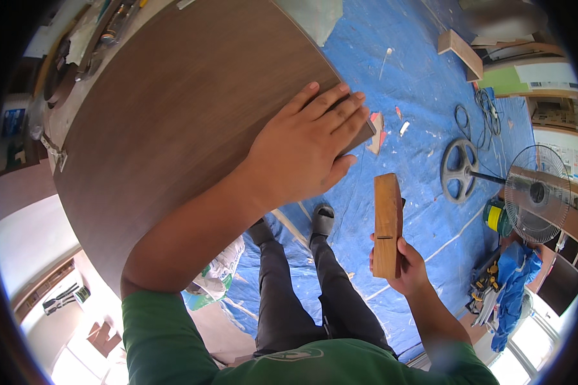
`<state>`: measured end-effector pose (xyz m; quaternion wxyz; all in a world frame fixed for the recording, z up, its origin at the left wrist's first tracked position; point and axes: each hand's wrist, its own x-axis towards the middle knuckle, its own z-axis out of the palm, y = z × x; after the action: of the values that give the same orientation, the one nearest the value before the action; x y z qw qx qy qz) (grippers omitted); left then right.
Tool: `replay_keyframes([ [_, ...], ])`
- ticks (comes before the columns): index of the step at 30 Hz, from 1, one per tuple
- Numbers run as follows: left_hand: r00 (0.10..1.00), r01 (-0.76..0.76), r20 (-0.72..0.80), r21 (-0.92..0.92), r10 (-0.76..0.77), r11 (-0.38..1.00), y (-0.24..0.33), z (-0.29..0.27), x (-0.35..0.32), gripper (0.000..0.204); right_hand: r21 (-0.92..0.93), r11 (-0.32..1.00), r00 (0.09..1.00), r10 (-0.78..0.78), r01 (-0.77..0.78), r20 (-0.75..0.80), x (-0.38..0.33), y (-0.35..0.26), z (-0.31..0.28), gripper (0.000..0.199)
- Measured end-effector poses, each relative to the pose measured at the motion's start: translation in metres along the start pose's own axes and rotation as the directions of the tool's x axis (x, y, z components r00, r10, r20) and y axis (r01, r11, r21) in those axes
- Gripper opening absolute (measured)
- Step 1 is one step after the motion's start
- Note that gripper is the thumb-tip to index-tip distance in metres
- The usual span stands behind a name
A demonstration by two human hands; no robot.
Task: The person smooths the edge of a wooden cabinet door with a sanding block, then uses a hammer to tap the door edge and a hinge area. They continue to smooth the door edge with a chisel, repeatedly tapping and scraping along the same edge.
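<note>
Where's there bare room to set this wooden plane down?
The brown board is bare from its left edge to your left hand. The blue tarp shows bare between the plane and the spoked base. It's crowded along the right, around the fan, coiled cable and yellow-and-black tools.

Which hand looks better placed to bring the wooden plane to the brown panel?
Probably the right: the right hand holds the wooden plane, clear of the brown panel, while the left hand is spread over the panel near its corner and grips no tool.
</note>
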<state>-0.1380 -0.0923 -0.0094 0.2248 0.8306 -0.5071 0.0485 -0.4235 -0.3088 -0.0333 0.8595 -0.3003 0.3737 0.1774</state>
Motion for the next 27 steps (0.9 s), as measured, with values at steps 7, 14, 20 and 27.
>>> replay_keyframes([
  [7, 0.982, 0.188, -0.019, 0.241, -0.189, 0.952, -0.057, -0.005, 0.012, 0.074, -0.203, 0.978, 0.998, 0.041, -0.049, -0.043, 0.001, 0.005, -0.003, 0.067],
  [14, 0.92, 0.375, -0.048, 0.388, -0.388, 0.842, -0.161, -0.022, 0.056, 0.082, -0.175, 0.984, 0.994, 0.017, -0.035, -0.105, -0.004, 0.02, -0.007, 0.061],
  [20, 0.898, 0.435, -0.287, 0.472, -0.333, 0.767, -0.223, -0.004, 0.081, 0.067, -0.154, 0.988, 0.994, 0.0, -0.017, -0.106, -0.011, 0.03, -0.009, 0.057],
  [27, 0.954, 0.239, -0.206, 0.085, -0.218, 0.967, -0.11, -0.009, 0.065, 0.063, -0.234, 0.972, 0.993, -0.053, 0.026, -0.109, -0.024, 0.032, -0.018, 0.063],
])
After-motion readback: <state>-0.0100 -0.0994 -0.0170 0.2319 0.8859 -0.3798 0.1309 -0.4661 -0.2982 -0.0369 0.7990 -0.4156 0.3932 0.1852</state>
